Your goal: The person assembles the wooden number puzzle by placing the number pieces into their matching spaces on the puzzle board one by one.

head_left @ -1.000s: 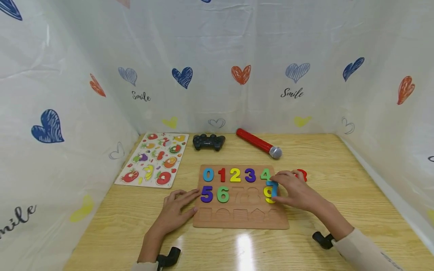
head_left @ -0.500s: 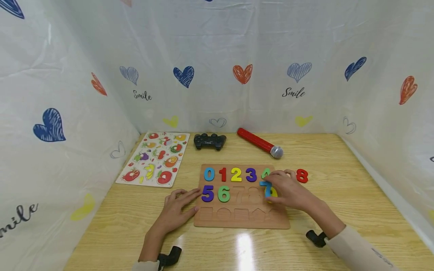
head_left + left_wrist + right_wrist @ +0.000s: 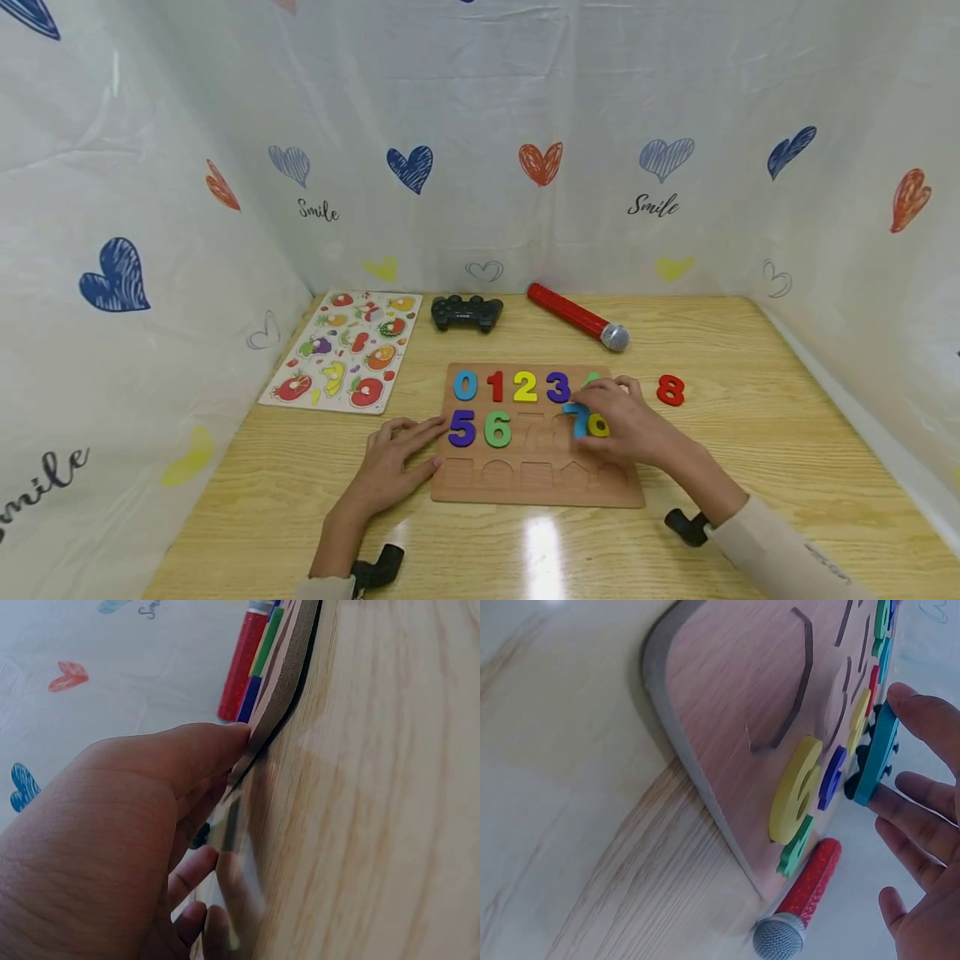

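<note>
A wooden number board (image 3: 517, 497) lies on the table, with coloured digits 0 to 6 and a yellow 9 (image 3: 793, 793) in it. My right hand (image 3: 632, 423) pinches a blue 7 (image 3: 581, 423) between thumb and fingers, over the board's second row. In the right wrist view this blue piece (image 3: 877, 756) is tilted on edge, above the board surface. The hand partly covers the green 4 and the 9. At the board's left edge rests my left hand (image 3: 393, 468), fingers extended, with its thumb (image 3: 217, 742) touching the rim in the left wrist view.
A red 8 (image 3: 671, 390) lies on the table right of the board. Behind stand a black game controller (image 3: 467, 312) and a red microphone (image 3: 570, 312). A fruit puzzle board (image 3: 315, 398) lies at the back left. A heart-printed sheet (image 3: 480, 225) encloses the table.
My right hand has carried the blue 7 leftward, from over the 9 toward the hollow beside it. The red 8 has come into full view. My left hand stays at the board's edge.
</note>
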The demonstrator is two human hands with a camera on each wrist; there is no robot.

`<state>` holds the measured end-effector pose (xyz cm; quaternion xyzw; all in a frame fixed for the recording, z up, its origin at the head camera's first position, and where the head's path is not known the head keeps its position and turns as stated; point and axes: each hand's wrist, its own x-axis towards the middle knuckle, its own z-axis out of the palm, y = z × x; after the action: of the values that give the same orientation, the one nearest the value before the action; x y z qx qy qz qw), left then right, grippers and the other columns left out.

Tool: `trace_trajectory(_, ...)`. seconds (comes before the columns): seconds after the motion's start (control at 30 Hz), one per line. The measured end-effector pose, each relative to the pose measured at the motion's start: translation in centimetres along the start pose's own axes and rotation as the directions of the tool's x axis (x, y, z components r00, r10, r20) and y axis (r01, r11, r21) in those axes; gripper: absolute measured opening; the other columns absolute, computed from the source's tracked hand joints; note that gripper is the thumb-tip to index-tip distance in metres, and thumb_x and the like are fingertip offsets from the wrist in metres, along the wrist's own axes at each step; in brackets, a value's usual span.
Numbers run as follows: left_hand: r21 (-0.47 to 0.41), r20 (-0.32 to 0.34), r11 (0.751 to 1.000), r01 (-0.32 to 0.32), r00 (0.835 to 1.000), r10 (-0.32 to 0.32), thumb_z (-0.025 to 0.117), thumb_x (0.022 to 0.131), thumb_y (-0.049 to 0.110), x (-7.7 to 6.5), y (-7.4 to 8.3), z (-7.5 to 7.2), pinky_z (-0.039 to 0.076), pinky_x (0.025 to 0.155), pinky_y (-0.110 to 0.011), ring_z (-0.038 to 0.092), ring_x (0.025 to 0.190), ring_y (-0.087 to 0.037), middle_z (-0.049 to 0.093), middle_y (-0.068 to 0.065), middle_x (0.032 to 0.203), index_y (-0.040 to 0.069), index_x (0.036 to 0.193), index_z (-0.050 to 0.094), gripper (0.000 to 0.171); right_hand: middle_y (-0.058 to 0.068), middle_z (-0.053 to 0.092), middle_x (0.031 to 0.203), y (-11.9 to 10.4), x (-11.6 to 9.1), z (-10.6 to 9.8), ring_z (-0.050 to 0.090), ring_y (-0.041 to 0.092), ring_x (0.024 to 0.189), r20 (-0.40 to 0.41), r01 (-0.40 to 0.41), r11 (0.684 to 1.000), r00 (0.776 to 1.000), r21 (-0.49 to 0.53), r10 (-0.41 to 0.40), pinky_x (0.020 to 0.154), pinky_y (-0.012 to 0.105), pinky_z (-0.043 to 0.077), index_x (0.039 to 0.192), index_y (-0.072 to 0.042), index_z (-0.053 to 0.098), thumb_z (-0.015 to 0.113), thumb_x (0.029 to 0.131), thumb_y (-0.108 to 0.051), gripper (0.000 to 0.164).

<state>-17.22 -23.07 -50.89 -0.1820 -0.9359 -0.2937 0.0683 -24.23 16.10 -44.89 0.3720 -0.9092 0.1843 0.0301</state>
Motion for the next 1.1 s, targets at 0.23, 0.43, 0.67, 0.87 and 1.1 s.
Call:
trace_trajectory(0.23, 0.004, 0.007, 1.000, 0.003, 1.000, -0.003, 0.067, 0.095, 0.041, 0.1, 0.2, -0.1, 0.027, 0.094, -0.053, 0.039, 0.129, -0.027, 0.049, 0.012, 0.150, 0.030, 0.144, 0.058, 0.051, 0.004, 0.065, 0.124, -0.3, 0.6, 0.4, 0.049, 0.031, 0.125, 0.014, 0.006, 1.000, 1.000, 0.007, -0.006, 0.104, 0.061, 0.017, 0.130, -0.005, 0.064, 0.083, 0.083, -0.034, 0.059)
trace_trajectory(0.43, -0.007, 0.017, 1.000, 0.013, 1.000, -0.013, 0.066, 0.096, 0.041, 0.0, 0.3, -0.2, 0.027, 0.095, -0.053, 0.039, 0.129, -0.028, 0.049, 0.011, 0.150, 0.030, 0.144, 0.057, 0.051, 0.005, 0.064, 0.127, -0.6, 1.1, 0.8, 0.048, 0.032, 0.127, 0.028, 0.017, 1.000, 0.999, 0.022, -0.018, 0.106, 0.061, 0.016, 0.134, -0.004, 0.062, 0.082, 0.084, -0.035, 0.063)
trace_trajectory(0.67, -0.008, 0.009, 1.000, 0.003, 1.000, -0.003, 0.067, 0.096, 0.041, 0.0, 0.2, -0.1, 0.027, 0.094, -0.053, 0.039, 0.129, -0.027, 0.049, 0.012, 0.150, 0.030, 0.145, 0.057, 0.051, 0.004, 0.064, 0.128, -1.1, 1.9, 1.3, 0.048, 0.030, 0.127, 0.028, 0.034, 0.999, 0.999, 0.012, -0.035, 0.105, 0.064, 0.016, 0.133, -0.006, 0.062, 0.080, 0.085, -0.035, 0.059)
trace_trajectory(0.87, -0.008, 0.012, 1.000, 0.005, 1.000, -0.005, 0.066, 0.096, 0.041, 0.1, 0.1, -0.1, 0.026, 0.095, -0.053, 0.038, 0.129, -0.026, 0.049, 0.013, 0.150, 0.031, 0.145, 0.056, 0.052, 0.002, 0.064, 0.128, -1.6, 2.6, 1.8, 0.047, 0.028, 0.127, 0.037, 0.025, 1.000, 0.999, 0.012, -0.025, 0.107, 0.062, 0.014, 0.134, -0.006, 0.062, 0.081, 0.085, -0.037, 0.061)
trace_trajectory(1.1, -0.004, 0.036, 1.000, 0.022, 0.999, -0.022, 0.065, 0.096, 0.044, 0.1, 0.0, -0.2, 0.026, 0.097, -0.053, 0.036, 0.131, -0.026, 0.047, 0.015, 0.151, 0.032, 0.146, 0.055, 0.052, 0.002, 0.064, 0.128, -2.2, 3.1, 2.4, 0.047, 0.028, 0.129, 0.049, 0.022, 1.000, 0.999, 0.019, -0.023, 0.106, 0.063, 0.017, 0.132, -0.007, 0.063, 0.080, 0.085, -0.036, 0.058)
